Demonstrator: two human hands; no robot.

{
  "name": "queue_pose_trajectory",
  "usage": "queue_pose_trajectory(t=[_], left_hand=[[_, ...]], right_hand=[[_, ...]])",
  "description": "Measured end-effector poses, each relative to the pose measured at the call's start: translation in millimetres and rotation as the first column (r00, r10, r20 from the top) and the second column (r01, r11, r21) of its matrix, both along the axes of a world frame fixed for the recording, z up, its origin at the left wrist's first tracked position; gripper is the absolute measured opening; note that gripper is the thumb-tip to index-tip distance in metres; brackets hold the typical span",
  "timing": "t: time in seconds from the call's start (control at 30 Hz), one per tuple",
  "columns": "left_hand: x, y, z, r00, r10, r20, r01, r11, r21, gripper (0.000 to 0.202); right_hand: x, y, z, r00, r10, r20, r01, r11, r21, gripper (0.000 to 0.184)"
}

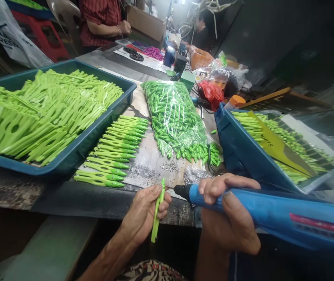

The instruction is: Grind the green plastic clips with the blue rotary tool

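Note:
My left hand (146,208) is closed on a slim lime-green plastic piece (155,220) with a pointed darker green tip, held upright near the table's front edge. In my right hand (228,210) lies a blue electric screwdriver (275,207), fingers wrapped round its body. Its thin bit points left and meets the side of the piece just below the tip; exact contact is too small to make out. Beyond my left hand, a row of tipped green pieces (116,150) lies on the table. Tiny silver screws (169,166) are scattered behind the held piece.
At left stands a blue tray (125,99) heaped with lime-green pieces. A clear bag (172,113) of green tips spills toward me. Right of it is a blue bin (237,156) with more pieces and a yellow sheet (284,148). A person in a red top (100,23) is across the table.

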State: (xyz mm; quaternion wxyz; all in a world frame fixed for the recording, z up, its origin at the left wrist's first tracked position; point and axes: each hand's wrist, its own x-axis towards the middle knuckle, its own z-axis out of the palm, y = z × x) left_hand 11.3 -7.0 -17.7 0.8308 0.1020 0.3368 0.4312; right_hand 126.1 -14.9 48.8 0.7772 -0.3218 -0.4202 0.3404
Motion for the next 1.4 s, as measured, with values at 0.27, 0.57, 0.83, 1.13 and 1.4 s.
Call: queue_pose_trajectory(t=[0.27, 0.57, 0.83, 1.13, 1.4], left_hand=[[-0.3, 0.6, -1.7, 1.0, -0.022, 0.0, 0.022, 0.999, 0.028, 0.018], [-0.6, 0.7, -2.3, 0.999, -0.033, -0.015, 0.034, 0.998, 0.052, 0.019], [-6.5, -5.6, -2.9, 0.998, -0.049, 0.039, 0.047, 0.998, 0.037, 0.017], [-23.9, -14.2, 1.2, 0.996, -0.046, 0.071, 0.047, 0.999, -0.021, 0.018], [-30.3, -18.8, -0.6, 0.987, -0.036, 0.153, 0.043, 0.998, -0.043, 0.017]], right_hand=[[0.2, -0.4, -0.9, 1.0, 0.008, 0.019, -0.008, 1.0, -0.003, 0.018], [0.1, -3.2, 0.7, 1.0, 0.02, -0.004, -0.02, 1.0, -0.004, 0.017], [9.0, -4.2, -1.5, 1.0, -0.013, -0.016, 0.013, 1.0, -0.022, 0.017], [5.9, -2.4, -3.9, 1.0, 0.0, -0.01, 0.0, 1.0, -0.013, 0.018], [3.9, -1.5, -7.7, 1.0, 0.019, 0.009, -0.019, 0.999, -0.028, 0.019]])
